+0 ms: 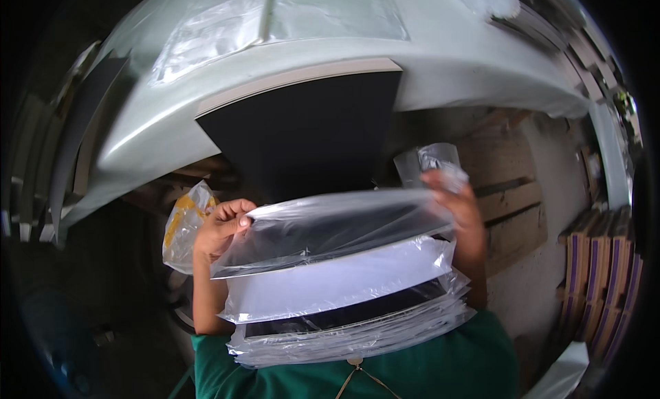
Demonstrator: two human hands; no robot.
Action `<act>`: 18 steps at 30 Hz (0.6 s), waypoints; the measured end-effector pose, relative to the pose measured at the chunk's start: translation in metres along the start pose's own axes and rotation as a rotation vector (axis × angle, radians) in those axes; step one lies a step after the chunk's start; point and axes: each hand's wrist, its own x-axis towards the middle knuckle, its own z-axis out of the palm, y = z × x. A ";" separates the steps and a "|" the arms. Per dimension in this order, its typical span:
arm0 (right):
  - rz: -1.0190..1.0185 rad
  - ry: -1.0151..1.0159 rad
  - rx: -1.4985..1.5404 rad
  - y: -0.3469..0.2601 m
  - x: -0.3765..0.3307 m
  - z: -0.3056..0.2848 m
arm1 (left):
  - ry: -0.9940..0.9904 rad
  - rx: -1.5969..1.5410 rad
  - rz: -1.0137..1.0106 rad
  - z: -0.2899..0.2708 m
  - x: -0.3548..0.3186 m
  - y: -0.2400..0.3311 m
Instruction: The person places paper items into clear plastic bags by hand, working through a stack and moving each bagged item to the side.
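and here we are with the clear plastic sleeve (337,227), thin and glossy, stretched wide across the middle, something dark showing through its film. the left hand (223,227) has the left end, thumb and forefinger closed together in a pinch on its far corner. over at the right end, the right hand (457,203) is blurred, fingers curved; how far apart they are, or how firm their hold, i can't tell. just nearer sits a wrapped stack (333,282), white face on top, then a black band, then layers of crinkled film with ragged, shiny edges overhanging at both ends. far side, a smooth matte black slab (309,124) shows a straight cream edge against the pale covered table (467,69), its near end running close to the sleeve. crumpled film (430,162) glints just beyond the right fingers, and a yellow-marked plastic bag (184,227) sits left of the left hand, tight on that side. more room on the right: a gap runs between forearm and purple-striped stacks (598,282), with rough wooden planks (509,200) at its far end.
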 end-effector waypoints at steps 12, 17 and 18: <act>0.383 -0.012 0.142 0.185 0.096 -0.033 | 0.210 -0.514 -0.270 -0.108 0.070 -0.172; -0.097 0.116 -0.215 0.168 0.112 -0.058 | 0.131 0.725 -0.197 -0.116 0.072 -0.126; -0.011 0.128 -0.084 0.109 0.102 -0.040 | 0.018 0.695 -0.257 -0.106 0.063 -0.088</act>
